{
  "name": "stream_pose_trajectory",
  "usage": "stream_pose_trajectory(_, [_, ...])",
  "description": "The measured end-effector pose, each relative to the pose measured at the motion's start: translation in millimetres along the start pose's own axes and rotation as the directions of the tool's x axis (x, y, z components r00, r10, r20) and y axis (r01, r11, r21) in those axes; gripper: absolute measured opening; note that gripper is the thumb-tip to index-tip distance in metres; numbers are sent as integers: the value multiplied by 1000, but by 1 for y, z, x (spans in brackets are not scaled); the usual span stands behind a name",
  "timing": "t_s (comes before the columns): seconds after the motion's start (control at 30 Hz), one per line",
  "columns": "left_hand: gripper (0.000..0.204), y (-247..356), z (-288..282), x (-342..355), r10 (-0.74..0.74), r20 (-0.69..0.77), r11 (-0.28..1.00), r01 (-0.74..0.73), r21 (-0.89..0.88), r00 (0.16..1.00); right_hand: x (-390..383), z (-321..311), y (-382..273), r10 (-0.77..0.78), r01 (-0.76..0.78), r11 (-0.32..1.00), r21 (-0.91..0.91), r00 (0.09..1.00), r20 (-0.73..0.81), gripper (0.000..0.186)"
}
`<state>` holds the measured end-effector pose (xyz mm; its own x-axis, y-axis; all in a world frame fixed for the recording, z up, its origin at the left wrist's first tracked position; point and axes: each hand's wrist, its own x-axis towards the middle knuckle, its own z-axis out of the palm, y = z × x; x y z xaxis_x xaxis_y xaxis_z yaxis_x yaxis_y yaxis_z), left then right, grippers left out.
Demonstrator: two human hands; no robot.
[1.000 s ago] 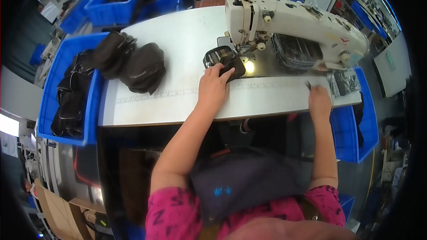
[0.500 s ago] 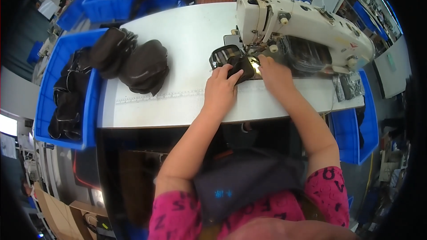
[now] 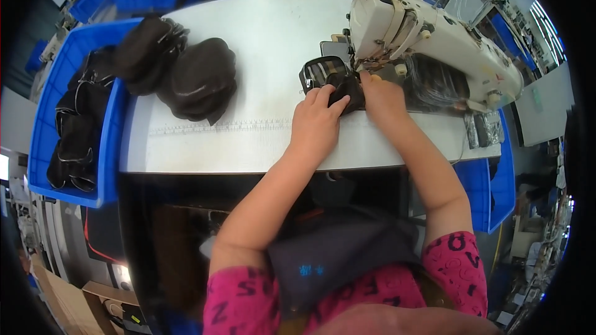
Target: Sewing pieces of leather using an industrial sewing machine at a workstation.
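Note:
A small black pouch point(image 3: 352, 92), with a zipped edge and a striped see-through panel on its far left side, lies under the head of a white sewing machine point(image 3: 428, 34). My left hand point(image 3: 316, 118) is closed on the pouch's near left part, its thumb and fingertips pressing the dark fabric. Close beside the needle area, my right hand point(image 3: 382, 96) pinches the pouch's right edge with bent fingers. The fingertips of that hand are partly hidden by the machine and the fabric.
Stacked black pouches point(image 3: 198, 80) rest on the white table point(image 3: 267, 31) at the left, one pile leaning over a blue bin point(image 3: 108, 167) of more dark pieces. A printed ruler strip point(image 3: 223, 127) runs along the table. Another blue bin point(image 3: 503, 180) stands below its right end.
The view has shifted and turned slightly. The lit spot between my hands is now covered, with my right fingers nearer the needle. Both hands stay at the pouch.

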<state>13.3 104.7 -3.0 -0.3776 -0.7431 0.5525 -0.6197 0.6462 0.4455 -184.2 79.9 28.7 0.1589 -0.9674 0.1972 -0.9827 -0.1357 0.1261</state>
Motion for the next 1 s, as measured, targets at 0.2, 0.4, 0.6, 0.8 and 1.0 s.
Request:
stream_pose_trajectory(0.2, [45, -1, 1, 0, -1, -22, 1000, 1, -25, 1000, 4, -4, 0, -18, 19, 999, -26, 1000, 22, 17])
stream_pose_trajectory(0.4, [44, -1, 3, -1, 12, -48, 1000, -13, -27, 999, 4, -9, -1, -27, 28, 1000, -5, 999, 45, 16])
stream_pose_trajectory(0.6, [41, -2, 3, -2, 11, -51, 999, -13, -30, 999, 7, -8, 0, -9, 12, 999, -38, 997, 76, 13])
stream_pose_trajectory(0.8, [40, 0, 3, -3, 5, -43, 1000, -5, -7, 999, 10, -1, 3, -8, 10, 999, -34, 997, 72, 13])
stream_pose_trajectory(1.0, [39, -2, 2, -3, -5, -35, 1000, 5, -5, 999, 13, -2, -2, -7, 10, 999, -43, 996, 84, 14])
